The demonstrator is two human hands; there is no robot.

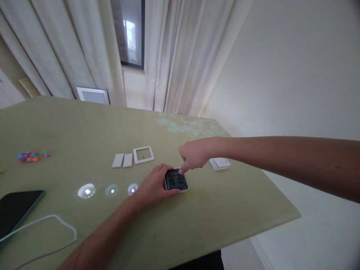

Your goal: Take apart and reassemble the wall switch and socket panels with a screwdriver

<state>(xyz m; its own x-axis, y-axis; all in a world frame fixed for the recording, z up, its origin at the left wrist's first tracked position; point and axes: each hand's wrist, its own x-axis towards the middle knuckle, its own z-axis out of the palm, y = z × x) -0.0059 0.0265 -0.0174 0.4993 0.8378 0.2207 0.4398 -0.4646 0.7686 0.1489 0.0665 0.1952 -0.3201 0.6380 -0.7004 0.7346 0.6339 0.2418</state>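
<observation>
At the middle of the pale green tabletop (213, 213), a square unit with a black, recessed face and a white rim (176, 181) lies between the two hands. Take it as the centre of a clock. The left hand (156, 186) comes in from about eight, open only as wide as the unit: fingers at the far edge, thumb along the near one, so the grip spans the piece. The right hand (195, 154) reaches across from about two, mostly curled, with its lowered index fingertip at the unit's upper edge, near one o'clock. Whether that fingertip presses or merely hovers, or pinches something small, I cannot tell.

For good work on the black face, the left grip should probably stay on the outer rim, keeping the unit flat and its recesses uncovered. A light, straight-down touch looks wiser than a sideways push, which could swing the unit around the thumb. Lifting the right knuckles a little would likely help the view.

Towards ten lies a white, square, open-centred frame (135, 156), with two white rectangular plates (122, 160) just beyond it. Between two and three, a white, box-like square piece (221, 164) sits partly behind the right wrist.
</observation>
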